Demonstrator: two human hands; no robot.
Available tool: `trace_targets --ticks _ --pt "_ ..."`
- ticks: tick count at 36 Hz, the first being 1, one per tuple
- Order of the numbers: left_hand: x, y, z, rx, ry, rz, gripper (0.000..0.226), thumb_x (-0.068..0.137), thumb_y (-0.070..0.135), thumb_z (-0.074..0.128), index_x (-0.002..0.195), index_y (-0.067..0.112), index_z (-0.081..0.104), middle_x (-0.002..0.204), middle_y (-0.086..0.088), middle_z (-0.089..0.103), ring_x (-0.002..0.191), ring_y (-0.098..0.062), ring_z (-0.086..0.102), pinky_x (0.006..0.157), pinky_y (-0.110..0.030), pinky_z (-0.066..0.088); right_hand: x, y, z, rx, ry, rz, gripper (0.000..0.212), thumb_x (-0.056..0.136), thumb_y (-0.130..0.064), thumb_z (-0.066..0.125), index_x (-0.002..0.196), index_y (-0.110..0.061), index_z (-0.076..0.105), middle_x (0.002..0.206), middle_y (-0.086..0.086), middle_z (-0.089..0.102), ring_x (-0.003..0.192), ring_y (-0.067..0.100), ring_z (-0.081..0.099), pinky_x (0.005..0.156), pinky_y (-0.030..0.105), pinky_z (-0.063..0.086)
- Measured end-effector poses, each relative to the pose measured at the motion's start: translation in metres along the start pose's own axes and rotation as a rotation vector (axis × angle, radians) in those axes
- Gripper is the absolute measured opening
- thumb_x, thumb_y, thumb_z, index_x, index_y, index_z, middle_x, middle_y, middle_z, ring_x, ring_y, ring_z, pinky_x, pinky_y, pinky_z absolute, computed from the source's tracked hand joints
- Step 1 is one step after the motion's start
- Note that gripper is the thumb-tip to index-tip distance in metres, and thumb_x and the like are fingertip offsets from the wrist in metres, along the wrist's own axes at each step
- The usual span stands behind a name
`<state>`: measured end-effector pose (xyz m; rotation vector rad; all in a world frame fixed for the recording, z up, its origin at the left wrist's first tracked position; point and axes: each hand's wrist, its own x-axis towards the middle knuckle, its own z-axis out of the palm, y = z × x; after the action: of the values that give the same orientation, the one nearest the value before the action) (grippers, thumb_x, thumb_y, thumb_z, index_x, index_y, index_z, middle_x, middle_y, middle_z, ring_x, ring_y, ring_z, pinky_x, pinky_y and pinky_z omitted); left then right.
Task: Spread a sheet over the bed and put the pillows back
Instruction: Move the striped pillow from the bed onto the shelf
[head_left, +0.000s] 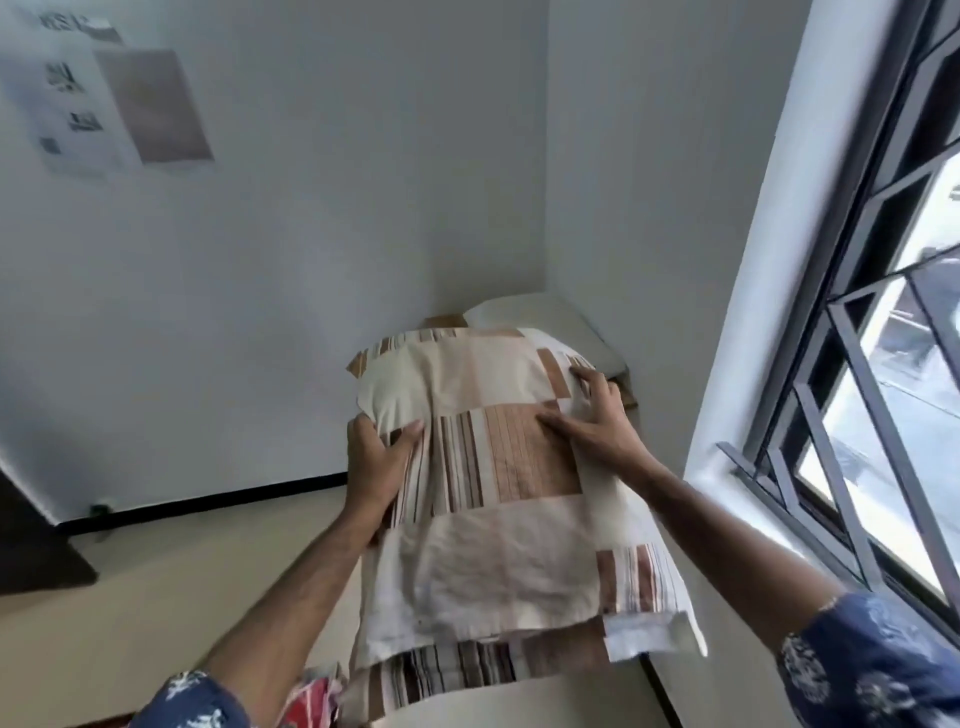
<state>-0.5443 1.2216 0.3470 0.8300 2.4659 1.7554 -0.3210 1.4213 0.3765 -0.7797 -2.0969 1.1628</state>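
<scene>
Striped patchwork pillow (498, 467) held mid-air, centre frame. Left hand (376, 457) clamped on left edge; right hand (597, 421) gripping far right corner. Judged soft, light, saggy: hold opposite edges.

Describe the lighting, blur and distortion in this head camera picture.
Head view: daylight enters from the window on the right, overexposed outside; the wall posters are smeared by blur; wide-angle distortion bends the walls and window frame; the patchwork pillow and both hands are fairly sharp.
</scene>
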Motion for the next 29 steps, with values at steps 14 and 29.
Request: trace_targets --ticks 14,29 --pt "0.233 0.042 0.155 -0.092 -0.012 0.054 0.035 0.088 0.021 0.076 0.101 0.007 0.047 0.107 -0.01 0.046 0.101 -0.027 0.055 0.08 -0.029 0.041 0.283 0.021 -0.053 -0.059 0.003 -0.011 0.078 0.081 -0.049 0.08 0.144 -0.03 0.038 0.139 0.005 0.036 0.133 0.025 0.042 0.114 0.043 0.037" --pt "0.477 0.012 0.305 -0.136 -0.142 0.059 0.051 0.077 0.044 0.074 0.101 0.006 0.05 0.1 -0.01 0.057 0.094 -0.032 0.062 0.074 -0.04 0.053 0.539 0.068 -0.039 -0.209 0.175 0.029 0.071 0.088 -0.038 0.076 0.147 -0.025 0.04 0.144 0.014 0.039 0.138 0.03 0.037 0.114 0.042 0.032"
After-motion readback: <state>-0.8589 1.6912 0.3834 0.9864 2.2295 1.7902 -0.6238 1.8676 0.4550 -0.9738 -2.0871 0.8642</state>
